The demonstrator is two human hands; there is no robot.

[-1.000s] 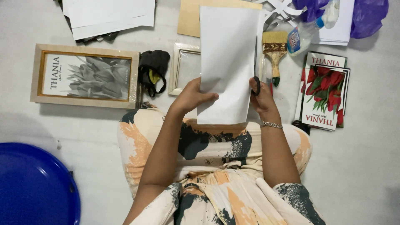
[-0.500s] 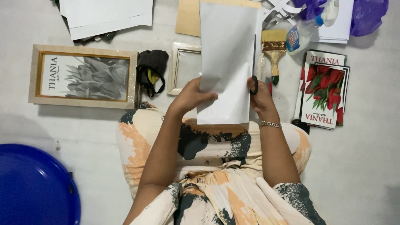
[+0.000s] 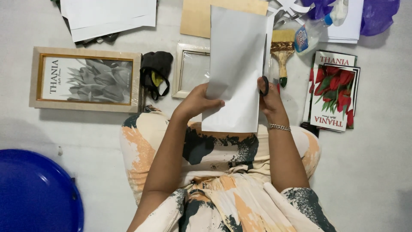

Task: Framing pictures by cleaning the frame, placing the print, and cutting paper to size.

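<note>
The left hand (image 3: pixel 198 101) grips a white sheet of paper (image 3: pixel 235 68) by its lower left edge, fingers (image 3: pixel 213 103) curled shut over the front of it, holding it upright above the lap. The right hand (image 3: pixel 270 96) is closed around a pair of scissors (image 3: pixel 265 71), whose black handle loop shows at the thumb and whose blades run up along the sheet's right edge — how far apart the blades stand cannot be told from this angle.

To cut well here, it seems best to keep the sheet taut and flat with the left hand, hold the blades square to the paper, and feed the paper steadily into the blades so the edge stays straight; a slack sheet would likely buckle and wander.

The floor (image 3: pixel 365 172) around is crowded. Just behind the sheet lie a small empty picture frame (image 3: pixel 189 68) and a tan board (image 3: pixel 197 19). To the left sit a wooden framed print of a grey flower (image 3: pixel 86 77) and a dark cloth bundle (image 3: pixel 156 68); above them is a stack of white sheets (image 3: pixel 107 15). To the right are a wide paintbrush (image 3: pixel 282 51), a spray bottle (image 3: pixel 311 34), a purple bag (image 3: pixel 380 15) and red tulip prints (image 3: pixel 334 90). A blue plastic lid (image 3: pixel 34 193) lies at lower left. Nothing touches the sheet — though the paintbrush is close to the scissors.
</note>
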